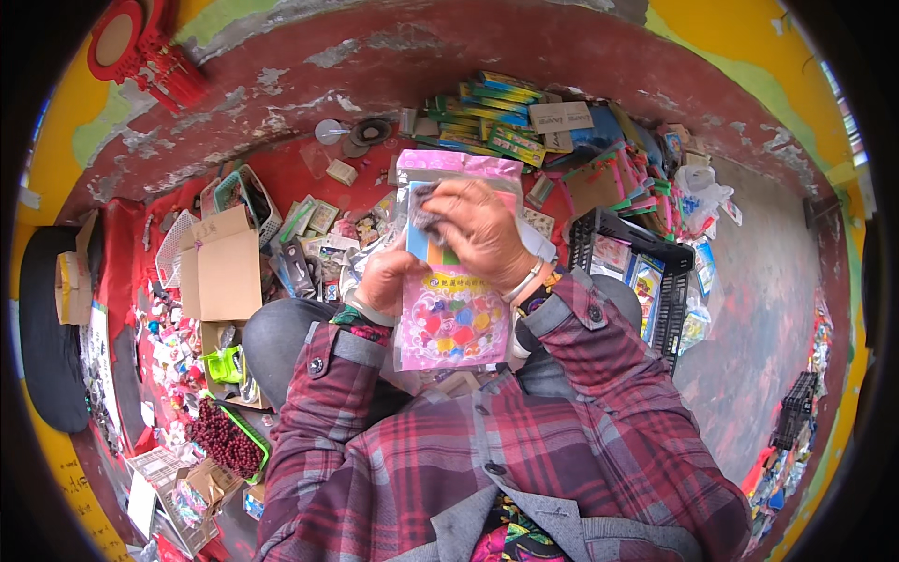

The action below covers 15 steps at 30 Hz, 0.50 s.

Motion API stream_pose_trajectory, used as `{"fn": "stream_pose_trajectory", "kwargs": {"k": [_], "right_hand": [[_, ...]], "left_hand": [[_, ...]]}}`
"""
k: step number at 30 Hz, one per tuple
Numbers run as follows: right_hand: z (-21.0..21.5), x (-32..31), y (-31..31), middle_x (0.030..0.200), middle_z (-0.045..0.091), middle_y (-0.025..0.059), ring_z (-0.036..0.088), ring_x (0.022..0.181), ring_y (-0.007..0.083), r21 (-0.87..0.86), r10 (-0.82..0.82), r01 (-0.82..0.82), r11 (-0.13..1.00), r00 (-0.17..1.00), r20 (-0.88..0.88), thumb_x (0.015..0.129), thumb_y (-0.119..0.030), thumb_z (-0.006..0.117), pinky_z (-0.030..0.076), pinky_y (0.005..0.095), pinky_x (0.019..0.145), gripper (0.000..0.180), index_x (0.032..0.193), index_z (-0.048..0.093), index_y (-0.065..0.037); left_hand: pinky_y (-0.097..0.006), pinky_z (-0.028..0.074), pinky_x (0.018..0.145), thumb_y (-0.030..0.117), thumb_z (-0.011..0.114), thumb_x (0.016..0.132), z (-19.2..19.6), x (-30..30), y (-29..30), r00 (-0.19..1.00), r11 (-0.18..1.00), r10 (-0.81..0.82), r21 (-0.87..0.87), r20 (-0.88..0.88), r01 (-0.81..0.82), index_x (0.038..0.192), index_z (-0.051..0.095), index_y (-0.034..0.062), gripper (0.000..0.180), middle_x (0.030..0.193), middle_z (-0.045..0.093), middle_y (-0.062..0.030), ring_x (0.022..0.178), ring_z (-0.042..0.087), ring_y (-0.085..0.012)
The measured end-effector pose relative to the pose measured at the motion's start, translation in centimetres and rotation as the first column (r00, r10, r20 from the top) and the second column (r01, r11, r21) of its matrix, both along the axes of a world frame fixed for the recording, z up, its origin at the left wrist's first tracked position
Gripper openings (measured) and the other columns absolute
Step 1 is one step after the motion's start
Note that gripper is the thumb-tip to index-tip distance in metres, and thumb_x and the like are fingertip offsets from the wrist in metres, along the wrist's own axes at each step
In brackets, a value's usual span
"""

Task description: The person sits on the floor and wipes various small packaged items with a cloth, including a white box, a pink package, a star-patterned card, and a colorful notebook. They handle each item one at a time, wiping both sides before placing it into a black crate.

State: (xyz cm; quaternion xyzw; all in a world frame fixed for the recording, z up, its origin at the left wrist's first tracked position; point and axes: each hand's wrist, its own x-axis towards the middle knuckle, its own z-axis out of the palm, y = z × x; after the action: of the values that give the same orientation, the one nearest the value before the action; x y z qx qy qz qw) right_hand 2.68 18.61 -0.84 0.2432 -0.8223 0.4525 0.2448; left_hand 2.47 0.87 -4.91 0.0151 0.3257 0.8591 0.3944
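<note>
pink packet (456,323): a flat bag, partly clear plastic, held up over the lap, with striped coloured sheets (417,242) showing through its upper half.

weight: light, i would judge, little more than film and what looks like paper or thin card.

feel: probably slick on the surface, a bit floppy at the pink border and stiffer where the sheets back it; the film could crease or split under a hard pinch.

best hold: a side edge, about halfway up, seems right, thumb on the front and fingers behind, so the sheets lend support.

left hand (382,281): gripping the packet by its left edge, thumb toward the front.

right hand (482,225): closed round a crumpled grey cloth (426,211) (soft, by the look of it) at the packet's upper front; how hard it presses, i cannot tell.

black crate (676,314): beside the right knee, slotted sides, flat colourful packages (646,281) inside.

cardboard box (220,267): left of the left knee, flap raised, a bright green plastic piece (223,365) at its near end; the rest of the contents is unclear.

green basket (258,438): nearer the body on the left, heaped with dark red beads (223,436).

white basket (173,248): beyond the cardboard box's far left side, contents too small to make out.
</note>
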Motion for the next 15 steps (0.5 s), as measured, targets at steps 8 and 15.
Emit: {"fn": "stream_pose_trajectory", "kwargs": {"k": [8, 15], "right_hand": [[0.1, 1.3, -0.4, 0.096, 0.058, 0.0116, 0.054, 0.09, 0.0305, 0.118, -0.005, 0.009, 0.993, 0.999, -0.034, 0.068, 0.0, 0.061, 0.044, 0.0363, 0.08, 0.026, 0.094, 0.06, -0.005], [0.0, 0.6, -0.3, 0.102, 0.058, 0.0118, 0.055, 0.097, 0.0302, 0.009, -0.079, 0.079, 0.997, 0.997, -0.014, 0.072, 0.002, 0.059, 0.044, 0.0363, 0.084, 0.027, 0.098, 0.058, -0.005]], "left_hand": [[-0.031, 0.046, 0.083, -0.004, 0.043, 0.07, 1.1, 0.3, 0.3, 1.0, 0.999, -0.023, -0.035, -0.009, 0.023, 0.13, 0.037, 0.0047, 0.06, 0.108, 0.055, -0.0096, 0.094, 0.057, -0.0202], [-0.036, 0.042, 0.091, 0.002, 0.046, 0.075, 0.5, 0.0, 0.7, 1.0, 0.994, 0.02, 0.107, -0.008, -0.019, 0.13, 0.037, 0.0055, 0.056, 0.112, 0.053, -0.009, 0.103, 0.053, -0.0227]]}}
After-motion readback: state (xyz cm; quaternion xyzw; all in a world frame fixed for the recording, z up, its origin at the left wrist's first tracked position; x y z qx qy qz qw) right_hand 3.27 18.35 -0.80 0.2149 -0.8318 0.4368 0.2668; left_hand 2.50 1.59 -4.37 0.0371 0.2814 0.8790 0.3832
